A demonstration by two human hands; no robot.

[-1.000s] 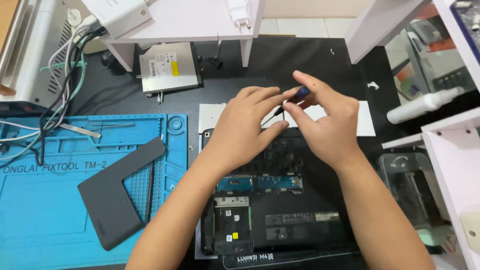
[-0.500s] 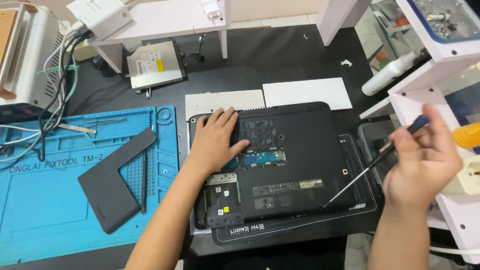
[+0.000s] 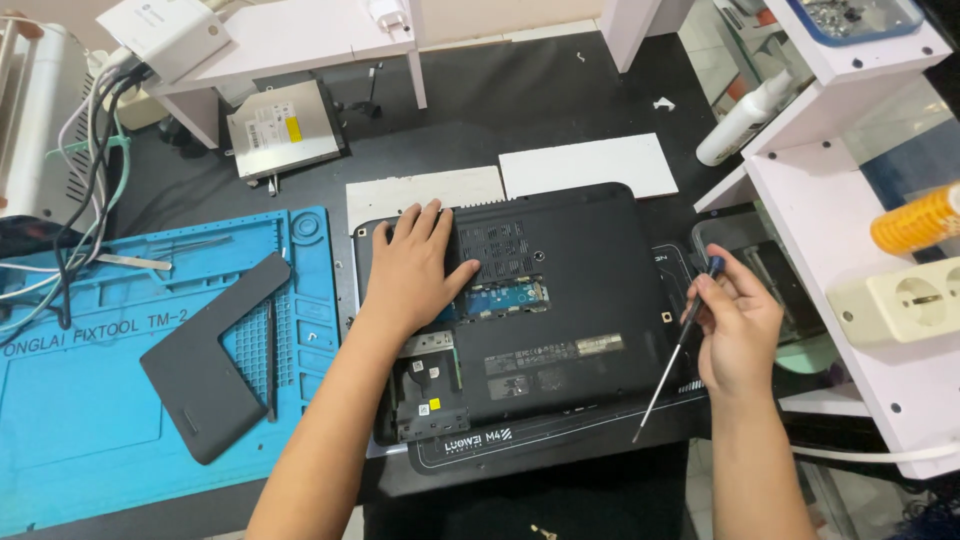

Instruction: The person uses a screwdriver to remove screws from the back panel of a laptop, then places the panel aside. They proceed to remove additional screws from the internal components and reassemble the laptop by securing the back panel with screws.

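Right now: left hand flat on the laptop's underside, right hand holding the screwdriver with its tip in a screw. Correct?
Not quite. In the head view the right hand holds the screwdriver off the laptop, tip in no screw. The left hand does lie flat on the underside.

Black desk [image 3: 520, 90], blue mat [image 3: 90, 400], upturned laptop [image 3: 590, 260], optical drive [image 3: 283, 128]

Open laptop base [image 3: 580, 290], white shelf [image 3: 850, 230] crowding right, perhaps touching.

A blue work mat [image 3: 90, 400] (bearing a dark L-shaped cover [image 3: 205, 365]) lies left; an optical drive [image 3: 283, 130] sits behind.
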